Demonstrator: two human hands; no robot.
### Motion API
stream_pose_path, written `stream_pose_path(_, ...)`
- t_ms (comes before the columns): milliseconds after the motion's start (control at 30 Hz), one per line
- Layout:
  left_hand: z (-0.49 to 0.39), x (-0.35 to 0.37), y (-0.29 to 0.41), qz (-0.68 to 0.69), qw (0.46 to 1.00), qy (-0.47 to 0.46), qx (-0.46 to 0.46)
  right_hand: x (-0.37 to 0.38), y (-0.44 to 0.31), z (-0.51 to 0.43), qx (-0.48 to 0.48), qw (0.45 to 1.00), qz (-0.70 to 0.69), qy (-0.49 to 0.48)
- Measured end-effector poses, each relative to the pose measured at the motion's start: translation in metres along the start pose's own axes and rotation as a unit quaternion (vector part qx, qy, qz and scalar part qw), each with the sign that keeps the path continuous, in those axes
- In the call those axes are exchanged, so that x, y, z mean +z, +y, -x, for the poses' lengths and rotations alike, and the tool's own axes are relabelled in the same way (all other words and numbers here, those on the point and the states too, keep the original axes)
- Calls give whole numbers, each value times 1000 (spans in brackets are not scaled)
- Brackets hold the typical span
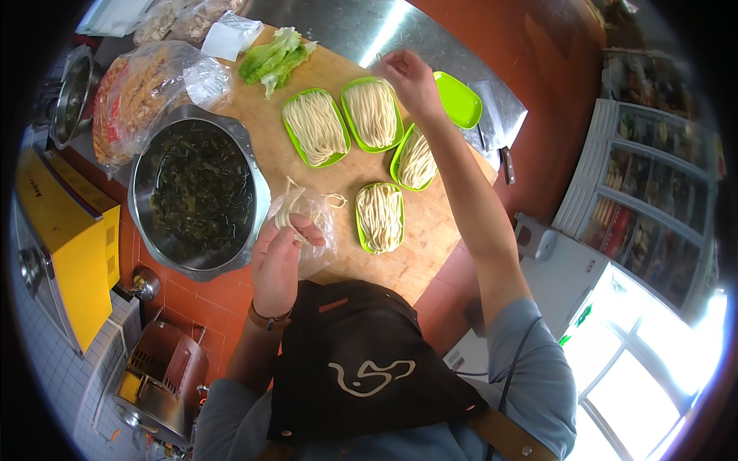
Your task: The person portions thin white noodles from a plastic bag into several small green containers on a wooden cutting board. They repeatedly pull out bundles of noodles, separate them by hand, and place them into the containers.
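My left hand [283, 253] holds a few pale noodle strands [287, 216] above a crumpled clear plastic bag [323, 222]. A small loop of noodle [334, 200] lies on the wooden board beside the bag. My right hand [406, 75] is at the top edge of a green tray of noodles [372, 114], fingers curled, a small pale bit at the fingertips; what it grips cannot be made out. Other green trays hold noodles: one at the left [315, 128], one partly behind my right forearm [417, 158], and one nearer me [380, 218].
A metal basin of dark leafy greens in liquid [202, 190] stands left. Behind it is a bagged orange-brown food [144, 86]. Lettuce leaves [277, 57] lie at the board's far side. At right are a green tray without noodles [458, 101] and a knife with a dark handle [507, 166].
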State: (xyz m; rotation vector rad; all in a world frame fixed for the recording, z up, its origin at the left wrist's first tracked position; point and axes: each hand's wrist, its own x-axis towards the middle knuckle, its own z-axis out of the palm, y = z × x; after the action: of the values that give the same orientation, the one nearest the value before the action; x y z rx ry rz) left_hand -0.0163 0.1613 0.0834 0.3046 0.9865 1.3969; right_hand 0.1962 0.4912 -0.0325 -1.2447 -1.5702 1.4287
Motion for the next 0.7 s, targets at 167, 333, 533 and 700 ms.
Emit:
stream_pose_path(167, 1, 3, -1, -11, 1000, 9, -15, -5, 0, 43, -35, 995, 89, 27)
stream_pose_path(333, 3, 6, -6, -18, 1000, 6, -20, -12, 25, 82, -48, 979, 195, 38)
stream_pose_path(533, 7, 9, -10, -26, 999, 7, -23, -9, 42, 115, -61, 977, 204, 26)
stream_pose_path(700, 6, 13, -11, -26, 999, 1, -23, -7, 47, 124, -183, 954, 238, 23)
